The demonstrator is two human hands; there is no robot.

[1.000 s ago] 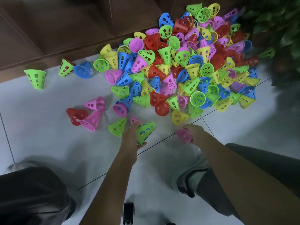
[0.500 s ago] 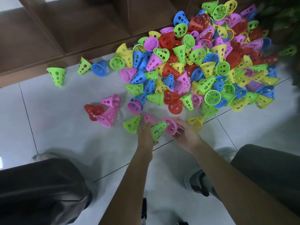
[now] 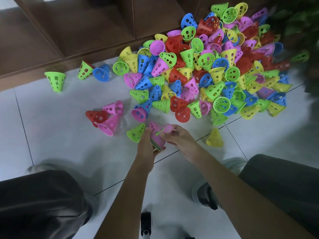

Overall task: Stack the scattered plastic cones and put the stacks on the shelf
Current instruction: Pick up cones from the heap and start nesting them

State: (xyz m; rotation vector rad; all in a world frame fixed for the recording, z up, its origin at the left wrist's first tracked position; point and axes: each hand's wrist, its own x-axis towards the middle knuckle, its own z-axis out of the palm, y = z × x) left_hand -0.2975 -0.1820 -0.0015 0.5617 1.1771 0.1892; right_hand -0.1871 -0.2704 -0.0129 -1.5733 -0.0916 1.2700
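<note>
since half a second ago your right hand [image 3: 179, 138] has brought its pink cone [image 3: 159, 135] over the green one held in your left hand [image 3: 146, 144], so the two now sit nested as one small stack with green showing through the holes. your left fingers curl around the stack's wide end, and your right fingers [image 3: 168, 135] pinch the pink cone's side. the stack hangs low over the floor [image 3: 60, 144] at the frame's centre. the big cone pile [image 3: 207, 71] spreads toward 1 o'clock, touching the brown shelf [image 3: 77, 28] at 11 o'clock. a lone yellow cone [image 3: 214, 138] stands at 3 o'clock of your hands, and a green cone [image 3: 136, 132] lies just beside your left hand at 10 o'clock.
</note>
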